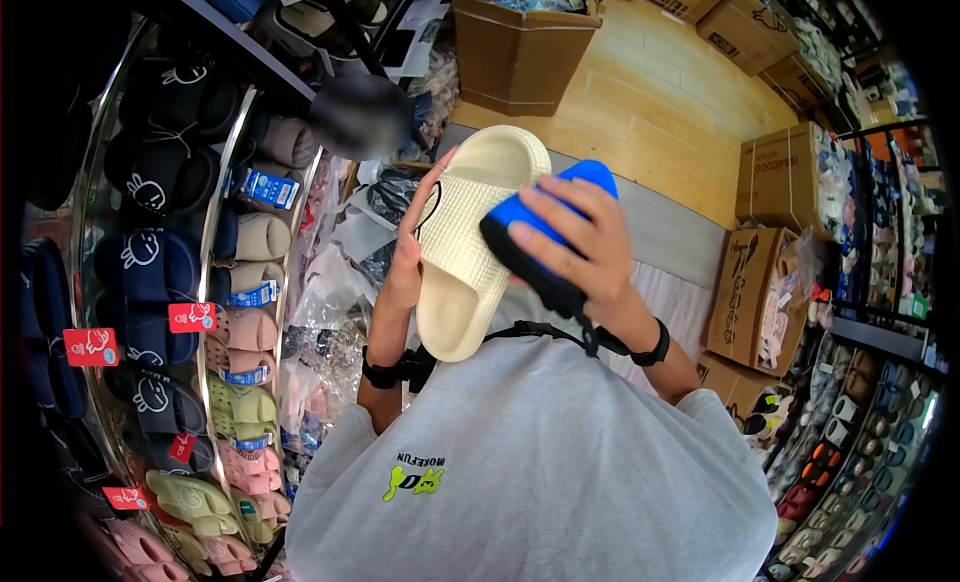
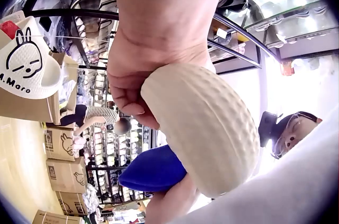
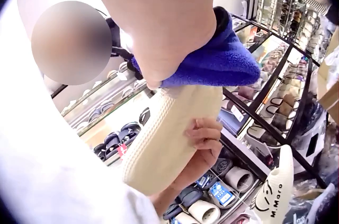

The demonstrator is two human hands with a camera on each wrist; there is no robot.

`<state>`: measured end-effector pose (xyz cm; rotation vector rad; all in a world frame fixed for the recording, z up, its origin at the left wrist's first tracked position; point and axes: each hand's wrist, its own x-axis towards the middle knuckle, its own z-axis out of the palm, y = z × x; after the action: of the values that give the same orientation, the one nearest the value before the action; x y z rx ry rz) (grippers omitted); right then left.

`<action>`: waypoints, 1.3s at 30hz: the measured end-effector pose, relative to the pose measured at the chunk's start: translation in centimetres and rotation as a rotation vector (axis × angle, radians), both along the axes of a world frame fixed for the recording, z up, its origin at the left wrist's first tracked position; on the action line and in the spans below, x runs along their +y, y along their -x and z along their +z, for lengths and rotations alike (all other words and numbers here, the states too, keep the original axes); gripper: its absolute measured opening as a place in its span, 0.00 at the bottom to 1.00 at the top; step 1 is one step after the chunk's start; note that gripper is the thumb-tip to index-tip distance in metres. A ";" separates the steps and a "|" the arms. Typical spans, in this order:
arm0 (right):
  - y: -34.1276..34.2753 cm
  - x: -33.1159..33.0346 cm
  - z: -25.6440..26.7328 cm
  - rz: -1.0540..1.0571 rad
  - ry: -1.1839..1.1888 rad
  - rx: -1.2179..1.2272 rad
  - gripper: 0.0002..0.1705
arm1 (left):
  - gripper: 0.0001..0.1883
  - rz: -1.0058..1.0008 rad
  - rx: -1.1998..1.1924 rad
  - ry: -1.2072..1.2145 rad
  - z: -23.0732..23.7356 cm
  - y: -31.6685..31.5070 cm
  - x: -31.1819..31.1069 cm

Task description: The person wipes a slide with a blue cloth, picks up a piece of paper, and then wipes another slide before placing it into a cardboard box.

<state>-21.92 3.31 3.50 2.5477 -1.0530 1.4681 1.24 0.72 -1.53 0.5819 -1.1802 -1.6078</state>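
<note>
Cream textured slipper (image 1: 462, 237), the article being worked on, lies tilted at upper centre of the head view, its open foot-bed facing up. The left hand (image 1: 405, 262) holds it along the side; in the right wrist view its fingertips bend onto the slipper's smooth surface. The right hand (image 1: 582, 247) grips a blue plush pad (image 3: 228, 62) with a black edge, fingers curved over it, and brings it to the slipper's strap side; whether the two press together is hard to tell. The step in hand is judged to be a wiping-down of the slipper. The next move would call for a steady left-hand hold and light strokes of the pad over the ribbed strap, without snagging its texture. Lettering: "M.Maro", beneath a line-drawn rabbit face, reads clearly on a second cream slipper (image 3: 275, 187) at lower right of the right wrist view. "MOKEFUN" appears upside down on the grey shirt (image 1: 540, 432), bottom centre of the head view, above a yellow-green motif. White rabbit figures mark red tags (image 1: 90, 347) at left; print on the blue labels (image 1: 270, 190) nearby and on the carton (image 1: 772, 172) at upper right is too small to read with certainty.
</note>
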 end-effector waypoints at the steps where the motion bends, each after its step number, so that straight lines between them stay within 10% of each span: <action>1: -0.2 0.2 -0.3 0.040 0.024 0.005 0.26 | 0.67 -0.004 0.003 0.006 -0.3 0.0 -0.1; 39: 0.7 0.4 -1.3 0.119 -0.013 0.075 0.26 | 0.63 -0.013 0.058 -0.058 -0.9 1.1 -1.3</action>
<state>-22.58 3.74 2.22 2.6943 -0.9192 1.3826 0.10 -0.61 -2.44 0.5615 -1.0996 -1.6642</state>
